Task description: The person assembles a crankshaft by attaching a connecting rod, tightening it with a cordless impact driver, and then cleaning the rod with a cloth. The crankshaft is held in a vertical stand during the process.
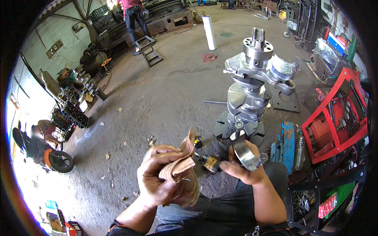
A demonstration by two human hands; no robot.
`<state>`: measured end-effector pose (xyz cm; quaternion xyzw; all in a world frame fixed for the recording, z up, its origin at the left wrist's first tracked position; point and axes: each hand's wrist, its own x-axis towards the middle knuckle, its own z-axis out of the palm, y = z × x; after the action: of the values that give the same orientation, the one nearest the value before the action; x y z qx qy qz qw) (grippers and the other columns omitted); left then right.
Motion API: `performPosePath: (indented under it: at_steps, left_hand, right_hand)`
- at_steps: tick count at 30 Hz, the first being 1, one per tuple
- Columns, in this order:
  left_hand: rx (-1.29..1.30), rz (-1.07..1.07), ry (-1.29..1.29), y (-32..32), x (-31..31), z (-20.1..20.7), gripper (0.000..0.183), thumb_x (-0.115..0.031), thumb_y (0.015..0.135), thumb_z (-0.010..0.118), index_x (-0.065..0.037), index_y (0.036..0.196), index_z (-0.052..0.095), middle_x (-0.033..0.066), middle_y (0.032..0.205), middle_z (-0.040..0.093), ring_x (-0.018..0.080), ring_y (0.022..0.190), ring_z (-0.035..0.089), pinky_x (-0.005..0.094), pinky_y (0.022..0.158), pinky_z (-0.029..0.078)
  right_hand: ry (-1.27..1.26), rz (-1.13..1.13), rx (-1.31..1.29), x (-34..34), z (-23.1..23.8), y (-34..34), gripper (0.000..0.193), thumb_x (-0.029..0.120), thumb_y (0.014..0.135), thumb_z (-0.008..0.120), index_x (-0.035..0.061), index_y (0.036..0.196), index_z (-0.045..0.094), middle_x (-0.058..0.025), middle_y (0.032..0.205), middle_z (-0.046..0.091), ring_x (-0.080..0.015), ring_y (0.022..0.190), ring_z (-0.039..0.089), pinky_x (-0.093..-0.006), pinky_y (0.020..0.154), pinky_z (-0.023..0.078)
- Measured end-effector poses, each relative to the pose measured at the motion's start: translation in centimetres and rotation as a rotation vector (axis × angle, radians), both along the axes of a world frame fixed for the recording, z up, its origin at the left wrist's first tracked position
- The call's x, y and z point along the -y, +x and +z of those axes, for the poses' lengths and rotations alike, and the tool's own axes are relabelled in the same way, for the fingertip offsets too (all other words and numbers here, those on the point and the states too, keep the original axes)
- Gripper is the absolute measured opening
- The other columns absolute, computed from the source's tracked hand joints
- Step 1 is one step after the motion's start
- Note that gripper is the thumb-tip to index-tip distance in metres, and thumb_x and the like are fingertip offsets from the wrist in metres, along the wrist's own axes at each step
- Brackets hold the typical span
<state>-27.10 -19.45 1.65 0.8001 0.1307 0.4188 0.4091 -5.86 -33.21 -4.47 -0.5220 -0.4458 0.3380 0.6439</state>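
Note:
My left hand (154,173) is closed around a folded brown cloth (183,167), whose loose part hangs down over my lap. In my right hand (254,174) sits a curved, shiny connecting rod cap (243,152) with a bolt at its lower end. The cap and the cloth are apart. Just beyond my right hand a big steel crankshaft (249,100) stands on end on a round dark base (258,131). A connecting rod (286,84) is attached near its top, sticking out to the right. Between my hands, low down, lies a yellow and black power tool (210,163).
At right stand a red metal frame (315,151) and a blue metal piece (288,145). Engine blocks (71,108) and an orange motorcycle (47,157) are on the left. Farther off are a white roll (209,33), a metal stand (149,51) and a person (134,19) beside a large machine.

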Motion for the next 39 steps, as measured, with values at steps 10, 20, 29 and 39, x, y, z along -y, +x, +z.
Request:
performPosePath:
  at_steps: [10, 20, 29, 39]
  left_hand:
    - [-0.219, -0.529, 0.144, 4.3, 2.9, -0.9, 0.066, -0.014, 0.079, 0.079, 0.005, 0.136, 0.052, 0.0245, 0.140, 0.053, 0.0391, 0.132, 0.051, 0.0452, 0.108, 0.043]
    - [-0.395, -0.241, 0.883, 6.2, -1.2, -3.3, 0.061, -0.016, 0.077, 0.065, -0.004, 0.136, 0.055, 0.0119, 0.151, 0.046, 0.0280, 0.100, 0.064, 0.0423, 0.098, 0.047]
    - [-0.211, -0.575, 0.070, 3.7, 2.1, -3.8, 0.058, -0.008, 0.084, 0.062, 0.006, 0.139, 0.048, 0.0280, 0.142, 0.049, 0.0402, 0.116, 0.060, 0.0431, 0.098, 0.047]
    - [-0.509, -0.356, -0.976, -3.5, -0.3, 1.2, 0.051, -0.011, 0.081, 0.060, 0.008, 0.128, 0.057, 0.0184, 0.131, 0.060, 0.0244, 0.119, 0.059, 0.0362, 0.106, 0.042]
  right_hand:
    - [0.229, -0.021, -0.153, -1.1, -1.3, -2.2, 0.104, 0.080, 0.062, 0.075, -0.0063, 0.118, 0.058, -0.0088, 0.106, 0.065, -0.0163, 0.099, 0.061, -0.0329, 0.088, 0.049]
    - [0.052, -0.152, 0.100, -1.9, -1.2, -1.4, 0.095, 0.080, 0.072, 0.066, -0.0020, 0.119, 0.060, -0.0110, 0.090, 0.070, -0.0198, 0.087, 0.069, -0.0335, 0.077, 0.054]
    - [0.165, -0.067, 0.281, -1.4, -1.5, -0.7, 0.093, 0.076, 0.058, 0.080, 0.0024, 0.112, 0.065, -0.0137, 0.089, 0.071, -0.0292, 0.084, 0.073, -0.0363, 0.075, 0.055]
    - [0.190, -0.187, 0.624, -1.9, -2.0, -0.9, 0.096, 0.083, 0.042, 0.081, 0.0030, 0.092, 0.062, -0.0112, 0.072, 0.062, -0.0307, 0.061, 0.065, -0.0369, 0.056, 0.051]
